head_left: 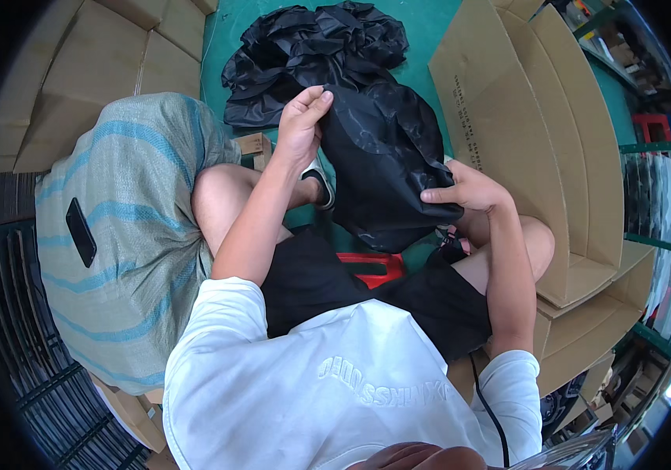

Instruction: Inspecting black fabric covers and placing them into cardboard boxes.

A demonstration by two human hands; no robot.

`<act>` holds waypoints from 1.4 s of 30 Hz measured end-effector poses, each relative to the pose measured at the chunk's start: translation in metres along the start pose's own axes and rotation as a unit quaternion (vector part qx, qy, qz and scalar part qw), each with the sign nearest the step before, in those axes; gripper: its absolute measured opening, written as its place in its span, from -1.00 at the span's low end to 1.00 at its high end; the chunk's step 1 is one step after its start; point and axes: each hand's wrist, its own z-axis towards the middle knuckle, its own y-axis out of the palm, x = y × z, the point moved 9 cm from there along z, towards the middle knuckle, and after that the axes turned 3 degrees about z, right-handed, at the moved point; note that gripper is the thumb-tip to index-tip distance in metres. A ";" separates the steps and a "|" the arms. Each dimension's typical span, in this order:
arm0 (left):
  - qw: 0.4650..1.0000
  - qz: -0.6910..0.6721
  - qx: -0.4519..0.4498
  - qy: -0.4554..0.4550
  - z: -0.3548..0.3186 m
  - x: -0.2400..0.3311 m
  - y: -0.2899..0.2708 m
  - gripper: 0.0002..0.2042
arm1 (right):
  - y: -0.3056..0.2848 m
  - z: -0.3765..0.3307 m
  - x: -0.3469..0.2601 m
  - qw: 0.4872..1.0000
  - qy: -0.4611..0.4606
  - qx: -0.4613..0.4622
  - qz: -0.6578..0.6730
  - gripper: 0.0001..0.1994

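The fingers (316, 106) of the bare left hand (298, 131) were clamped together on the upper left edge of a crinkled, thin black sheet-like piece (382, 153), thumb and index meeting near its corner. In the head view, the bare right hand (475, 189) gripped the same piece at its lower right edge, thumb lying flat on top; its other fingers were mostly hidden, though the hold looked closed on the material. The piece hung between both hands, above the gap between the person's bent legs. Beyond it, a crumpled black heap (308, 43) of similar material lay on the green floor (426, 27); whether the two were joined could not be told. Part of a red plastic stool (382, 270) showed below the piece. To the right stood a tall, open brown cardboard box (492, 102). To the left bulged a pale woven sack with blue stripes (147, 254), a black rectangular phone (80, 233) resting on it.
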 end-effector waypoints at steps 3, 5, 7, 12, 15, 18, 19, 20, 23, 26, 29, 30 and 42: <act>0.994 0.091 0.056 0.035 0.005 -0.005 -0.019 -0.87 | 0.013 -0.005 -0.008 0.947 -0.069 -0.019 0.314 -0.46; 0.986 0.126 0.089 0.057 0.004 -0.003 -0.017 -0.84 | -0.005 -0.005 -0.009 0.862 -0.139 0.039 0.486 -0.54; 0.941 0.268 0.197 0.065 -0.006 0.001 -0.022 -0.79 | -0.018 0.001 -0.008 0.801 -0.179 0.048 0.570 -0.56; 0.937 0.273 0.214 -0.048 -0.020 -0.032 -0.035 -0.81 | -0.048 -0.006 -0.021 0.640 -0.289 -0.016 0.712 -0.44; 0.962 0.263 0.060 -0.036 -0.018 -0.044 0.001 -0.79 | -0.050 -0.014 -0.028 0.632 -0.288 0.054 0.717 -0.39; 0.947 0.290 -0.118 -0.078 -0.030 -0.064 0.050 -0.75 | -0.053 -0.023 -0.035 0.605 -0.333 0.033 0.722 -0.38; 0.932 0.305 -0.150 -0.126 -0.036 -0.079 0.056 -0.74 | -0.053 -0.024 -0.036 0.603 -0.339 0.036 0.722 -0.37; 0.915 0.318 -0.181 -0.172 -0.043 -0.095 0.059 -0.73 | -0.052 -0.021 -0.033 0.604 -0.337 0.035 0.721 -0.37; 0.863 0.274 -0.159 -0.394 -0.079 -0.159 0.043 -0.63 | -0.044 -0.028 -0.045 0.554 -0.391 -0.106 0.727 -0.37; 0.813 0.149 -0.029 -0.562 -0.128 -0.228 0.014 -0.54 | -0.039 -0.038 -0.047 0.538 -0.389 -0.089 0.743 -0.37; 0.807 0.089 0.081 -0.579 -0.142 -0.259 0.000 -0.56 | -0.023 -0.054 -0.060 0.545 -0.389 -0.148 0.728 -0.36; 0.808 0.089 0.084 -0.577 -0.139 -0.270 -0.010 -0.56 | -0.019 -0.053 -0.058 0.545 -0.389 -0.151 0.727 -0.36; 0.966 -0.171 0.058 -0.184 -0.002 -0.151 -0.045 -0.71 | -0.080 -0.037 0.004 0.605 -0.293 0.171 0.720 -0.57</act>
